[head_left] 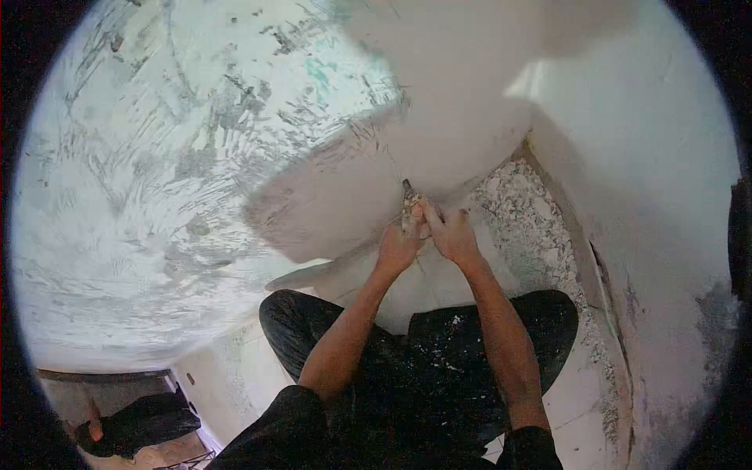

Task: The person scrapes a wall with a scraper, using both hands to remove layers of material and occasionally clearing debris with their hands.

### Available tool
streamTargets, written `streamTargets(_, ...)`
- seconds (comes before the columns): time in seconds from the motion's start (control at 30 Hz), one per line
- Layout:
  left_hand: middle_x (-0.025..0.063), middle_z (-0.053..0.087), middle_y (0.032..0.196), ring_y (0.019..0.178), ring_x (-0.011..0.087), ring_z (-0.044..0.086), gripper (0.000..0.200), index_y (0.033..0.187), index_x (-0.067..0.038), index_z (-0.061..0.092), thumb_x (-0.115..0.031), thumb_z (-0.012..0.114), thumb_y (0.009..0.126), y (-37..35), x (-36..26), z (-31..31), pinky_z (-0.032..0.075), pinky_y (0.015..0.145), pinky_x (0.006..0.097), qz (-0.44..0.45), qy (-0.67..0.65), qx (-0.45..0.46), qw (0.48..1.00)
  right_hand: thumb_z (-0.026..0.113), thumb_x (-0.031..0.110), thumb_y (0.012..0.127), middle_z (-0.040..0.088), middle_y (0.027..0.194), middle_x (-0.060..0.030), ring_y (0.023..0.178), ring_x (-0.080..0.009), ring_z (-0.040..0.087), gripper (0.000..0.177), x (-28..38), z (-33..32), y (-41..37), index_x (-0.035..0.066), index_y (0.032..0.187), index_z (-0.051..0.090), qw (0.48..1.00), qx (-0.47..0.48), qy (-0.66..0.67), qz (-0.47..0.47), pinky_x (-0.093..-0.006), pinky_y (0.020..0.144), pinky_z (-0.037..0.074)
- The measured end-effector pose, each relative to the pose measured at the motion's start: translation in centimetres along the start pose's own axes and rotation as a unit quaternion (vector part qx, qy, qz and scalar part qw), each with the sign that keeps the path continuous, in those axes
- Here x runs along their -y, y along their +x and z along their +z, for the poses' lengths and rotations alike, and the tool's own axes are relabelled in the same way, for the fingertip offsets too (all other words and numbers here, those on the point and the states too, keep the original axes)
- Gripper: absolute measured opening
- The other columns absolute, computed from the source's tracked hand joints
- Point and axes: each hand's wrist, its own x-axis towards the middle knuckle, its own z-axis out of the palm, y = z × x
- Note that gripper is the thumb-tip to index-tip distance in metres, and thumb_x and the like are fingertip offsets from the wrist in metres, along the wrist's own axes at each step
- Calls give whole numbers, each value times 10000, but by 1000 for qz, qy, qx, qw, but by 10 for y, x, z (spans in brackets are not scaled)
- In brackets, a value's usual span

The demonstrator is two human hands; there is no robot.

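A seated person holds a small tool in front of a patchy wall, hands together.
From where I stand, the left hand is wrapped around the tool's lower part, while the right hand presses in at its other side with bent fingers; I can't tell whether those fingers close on it too. The narrow dark tip points up against a smooth brownish patch, and whether it touches is unclear. Both hands are out beyond the knees of dark trousers flecked with white. To the right, broken rubble fills the corner along the foot of the side wall. At the far lower left, another person in dark clothes is near a doorway.
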Motion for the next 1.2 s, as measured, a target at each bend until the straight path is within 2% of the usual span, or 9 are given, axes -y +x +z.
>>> streamTargets(0.1,176,574,835,693,247,578,520,1146,-10,482,-451,387,887,5,20,8,454,582,363,186,13,-59,981,499,142,792,548,926,-154,747,-274,527,403,4,-19,13,99,1192,472,960,158,172,155,-398,646,447)
streamTargets(0.2,182,574,855,717,261,580,538,1168,-11,466,-462,376,889,-1,13,1,461,602,387,190,160,-60,967,506,145,794,562,733,-146,598,-277,539,390,-2,-2,8,82,1178,484,996,-79,7,-45,-404,571,454)
streamTargets(0.37,220,563,993,686,340,582,696,1308,-29,281,-70,627,706,0,16,-3,469,609,408,412,327,-178,831,520,163,794,564,696,-148,577,-281,560,370,11,-24,13,63,1149,506,999,-26,30,-17,-405,527,446)
streamTargets(0.57,234,577,923,723,356,583,482,1273,-36,348,-150,486,826,-12,-27,-14,462,646,408,78,218,-28,972,533,84,770,546,676,-104,586,-267,548,380,17,-37,25,59,1146,480,995,6,98,25,-372,515,421)
streamTargets(0.7,209,592,897,712,337,588,449,1203,-47,445,-355,397,879,-20,-97,-49,453,664,393,136,84,-114,980,529,122,787,535,633,-125,542,-256,533,249,34,-91,69,15,1012,541,960,-261,-31,-98,-359,516,416)
streamTargets(0.8,224,586,886,731,313,593,518,1134,-40,500,-458,314,891,-37,-95,-50,443,690,379,316,294,-203,879,511,143,807,546,643,-143,546,-266,533,199,51,-130,63,-21,914,549,974,-46,213,55,-357,529,420)
streamTargets(1.0,265,566,805,683,366,572,451,1253,-40,372,-176,468,834,-40,-14,2,433,689,424,-3,94,-73,993,492,118,795,599,746,-146,635,-290,580,296,38,-59,5,27,1073,534,915,74,333,214,-385,578,456)
streamTargets(1.07,242,572,780,637,365,565,574,1304,-71,308,-96,526,774,-18,30,7,444,626,431,376,276,-207,860,503,113,781,597,759,-152,623,-294,579,324,23,-18,-6,33,1095,528,997,6,76,22,-393,561,454)
streamTargets(1.2,247,571,828,630,352,569,606,1319,-76,289,-78,529,762,-19,25,0,445,552,422,232,329,-96,910,516,100,758,579,739,-136,597,-293,571,375,23,-10,-9,53,1130,515,986,-21,131,98,-396,522,450)
